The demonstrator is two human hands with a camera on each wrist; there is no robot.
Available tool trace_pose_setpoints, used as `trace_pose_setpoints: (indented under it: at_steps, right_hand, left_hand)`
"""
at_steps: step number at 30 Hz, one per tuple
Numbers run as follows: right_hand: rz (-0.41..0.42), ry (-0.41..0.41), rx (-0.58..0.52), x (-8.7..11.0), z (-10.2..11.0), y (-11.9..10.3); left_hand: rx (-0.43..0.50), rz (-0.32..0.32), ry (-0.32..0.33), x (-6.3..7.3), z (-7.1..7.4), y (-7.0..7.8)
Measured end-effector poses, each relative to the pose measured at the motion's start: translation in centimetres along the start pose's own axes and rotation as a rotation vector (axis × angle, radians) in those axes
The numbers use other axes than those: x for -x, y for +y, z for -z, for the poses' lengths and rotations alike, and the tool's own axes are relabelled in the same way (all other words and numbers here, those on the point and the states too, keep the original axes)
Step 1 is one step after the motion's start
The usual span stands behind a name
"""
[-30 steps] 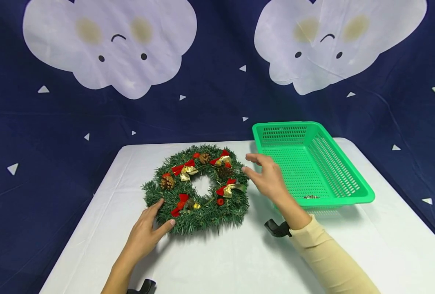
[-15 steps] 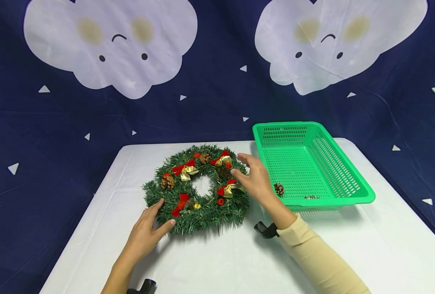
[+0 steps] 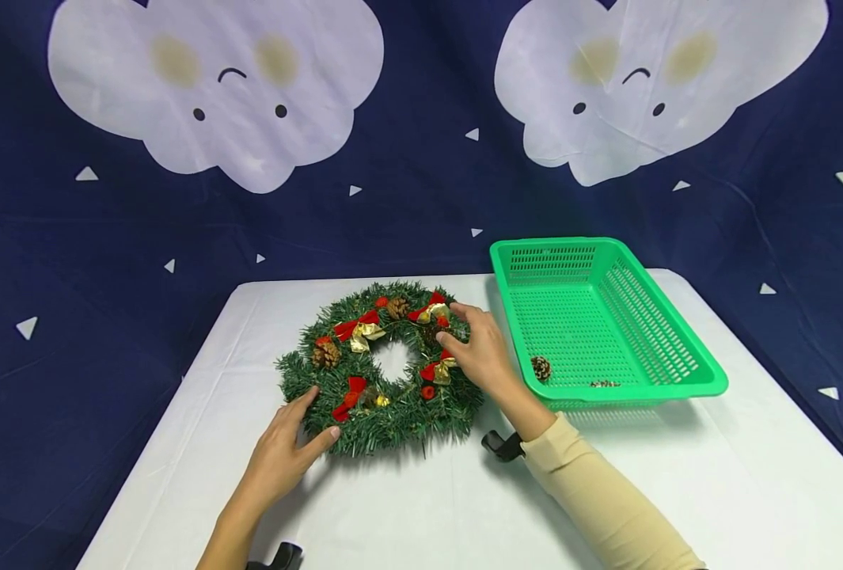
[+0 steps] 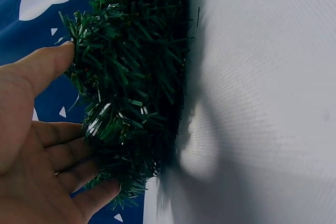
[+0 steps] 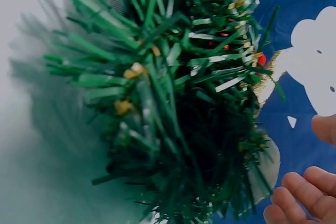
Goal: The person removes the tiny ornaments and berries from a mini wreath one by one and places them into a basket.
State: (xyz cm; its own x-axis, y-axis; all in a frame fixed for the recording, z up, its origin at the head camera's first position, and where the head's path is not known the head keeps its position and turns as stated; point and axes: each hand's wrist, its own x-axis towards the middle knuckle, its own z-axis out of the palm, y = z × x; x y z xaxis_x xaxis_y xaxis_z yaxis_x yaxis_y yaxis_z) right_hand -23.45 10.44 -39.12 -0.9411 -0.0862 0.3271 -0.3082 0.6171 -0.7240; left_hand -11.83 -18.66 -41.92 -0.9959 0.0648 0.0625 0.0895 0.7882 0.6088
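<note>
A green Christmas wreath [image 3: 407, 423] lies on the table, dressed with red and gold bows, berries and pine cones. My left hand [image 3: 282, 447] rests at its near left edge, thumb and fingers spread against the greenery. In the left wrist view, the relaxed fingers [image 4: 73, 156] reach the wreath's side. My right hand [image 3: 484, 352] is over the wreath's right side, thumb and forefinger apart beside a bow [image 3: 438, 370] and a dark pine cone it partly hides. The right wrist view shows its fingers [image 5: 310, 192] loosely bent, with nothing visible between them.
A green plastic basket [image 3: 685, 391] stands on the right of the white-covered table [image 3: 407, 514]. Inside it are a pine cone [image 3: 541, 367] and a small reddish piece [image 3: 605, 383]. A dark blue cloth [image 3: 421, 214] with clouds hangs behind.
My right hand has moved left, from beside the basket to over the wreath's right side, uncovering the pine cone in the basket. My left hand has stayed in place.
</note>
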Motion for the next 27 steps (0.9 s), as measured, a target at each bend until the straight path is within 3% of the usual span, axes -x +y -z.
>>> trace_pose_setpoints:
  at_steps: [16, 27]
  right_hand:
    - [-0.007, 0.030, 0.030, -1.0, -1.3, 0.8]
    - [-0.029, -0.011, 0.050, -1.5, -2.1, 1.0]
  left_hand:
    - [0.006, 0.010, -0.009, 0.1, -0.1, -0.1]
    - [0.007, -0.001, 0.008, 0.1, -0.1, -0.1]
